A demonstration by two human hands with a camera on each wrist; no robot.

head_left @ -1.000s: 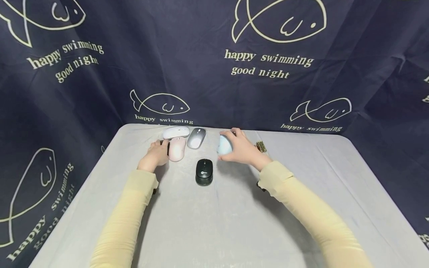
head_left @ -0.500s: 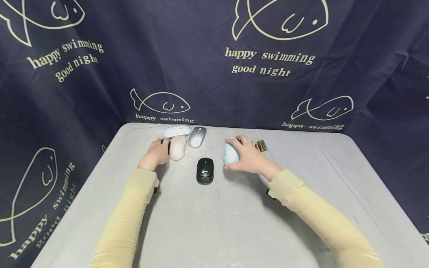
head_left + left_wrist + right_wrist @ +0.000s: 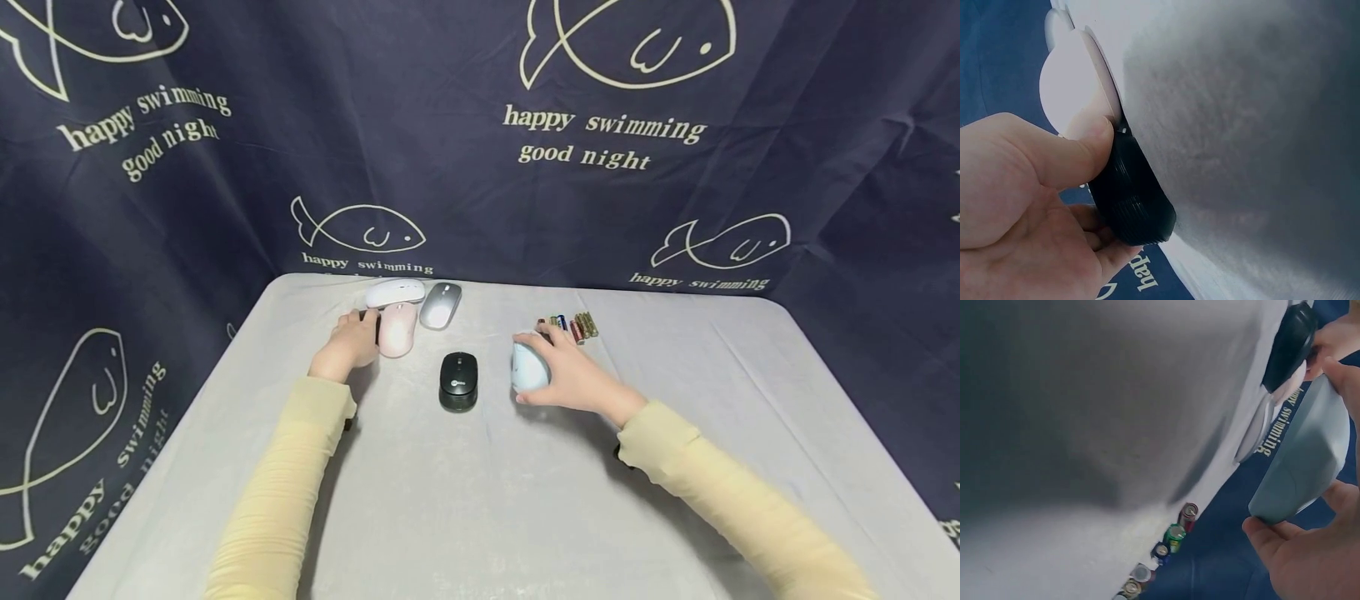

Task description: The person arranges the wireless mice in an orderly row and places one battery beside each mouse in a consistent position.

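My right hand (image 3: 576,375) holds a light blue computer mouse (image 3: 528,368) by its two ends, thumb at one and fingers at the other. In the right wrist view this mouse (image 3: 1307,453) hangs above the table, apart from it. At the left, my left hand (image 3: 347,343) grips a black, ridged mouse (image 3: 1132,194) between thumb and fingers. It lies against a pink mouse (image 3: 397,330), and the thumb tip overlaps the pink one in the left wrist view. From the head, most of this black mouse is hidden under the hand.
Behind the pink mouse lie a white mouse (image 3: 394,292) and a grey mouse (image 3: 440,306). Another black mouse (image 3: 458,381) sits mid-table, between the hands. Several small batteries (image 3: 587,325) lie in a row just beyond the right hand. A dark blue fish-print curtain (image 3: 465,167) hangs behind the table.
My right hand has carried the light blue mouse rightward and closer to me, bringing more of the battery row into sight. The left hand has stayed in place.
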